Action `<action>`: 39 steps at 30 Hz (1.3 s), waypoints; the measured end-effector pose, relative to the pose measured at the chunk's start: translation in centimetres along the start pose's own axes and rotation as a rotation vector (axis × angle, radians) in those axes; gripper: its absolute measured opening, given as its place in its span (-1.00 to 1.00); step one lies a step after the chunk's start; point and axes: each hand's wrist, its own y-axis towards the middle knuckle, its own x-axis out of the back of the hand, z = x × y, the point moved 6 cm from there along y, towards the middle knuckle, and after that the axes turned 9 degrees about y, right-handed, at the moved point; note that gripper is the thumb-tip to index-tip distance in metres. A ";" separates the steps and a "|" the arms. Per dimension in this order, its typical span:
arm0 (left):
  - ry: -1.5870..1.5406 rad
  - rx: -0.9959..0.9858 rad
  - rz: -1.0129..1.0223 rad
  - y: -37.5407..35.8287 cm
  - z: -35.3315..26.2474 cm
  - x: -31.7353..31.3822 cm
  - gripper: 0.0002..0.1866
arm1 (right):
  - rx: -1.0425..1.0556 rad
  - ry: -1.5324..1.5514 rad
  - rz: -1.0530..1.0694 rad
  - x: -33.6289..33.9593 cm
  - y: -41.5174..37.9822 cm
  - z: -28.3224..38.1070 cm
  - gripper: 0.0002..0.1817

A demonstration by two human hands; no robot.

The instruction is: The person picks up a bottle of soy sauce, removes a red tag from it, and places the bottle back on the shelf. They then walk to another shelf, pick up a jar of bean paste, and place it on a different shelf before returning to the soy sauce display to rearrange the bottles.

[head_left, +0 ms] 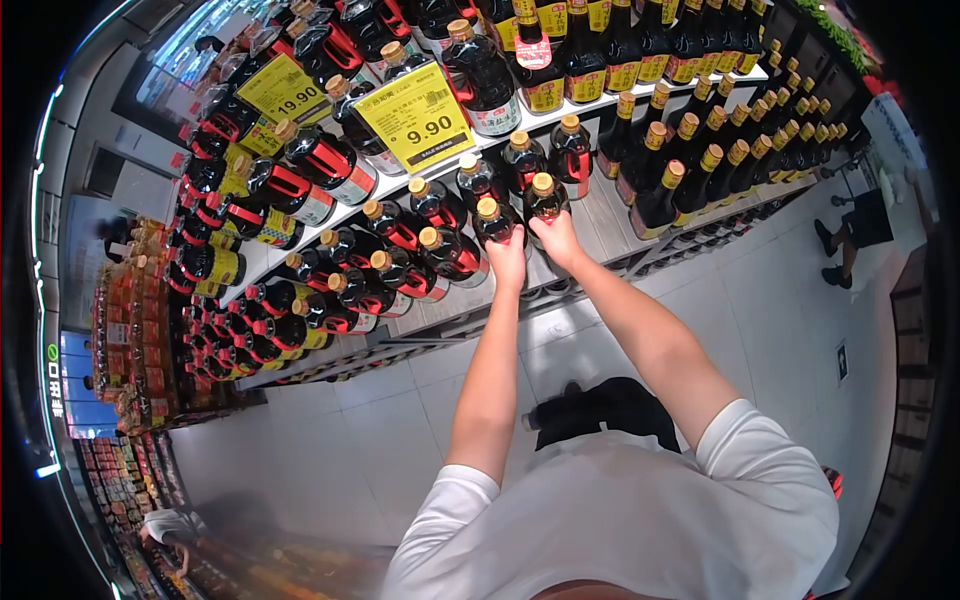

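Here, each hand closed around a dark bottle on the shelf (600,225): left hand (508,262) on the left bottle (495,225), right hand (556,240) on the right bottle (545,198).

From my feed, the two bottles (520,215) look like dark glossy glass or plastic, I can't tell which, with smooth gold caps and shiny red labels. The shelf (600,225) under them appears to be matt grey painted metal. The price tags (415,115) read as flat yellow paper or card. I see smooth, faintly shiny floor tiles (400,420), and the shirt (620,520) is soft white matt cloth.
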 end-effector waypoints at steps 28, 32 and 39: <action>-0.055 0.020 -0.020 -0.3 -0.8 -0.1 -0.86 | -0.086 0.023 0.050 0.1 0.1 -1.1 -0.80; -0.030 0.014 -0.015 -0.7 -1.6 0.0 -0.86 | -0.094 0.040 0.024 0.2 0.2 -1.3 -0.82; -0.029 -0.033 -0.018 -0.1 -0.5 -0.2 -0.83 | -0.065 0.050 0.049 0.0 0.3 -1.7 -0.86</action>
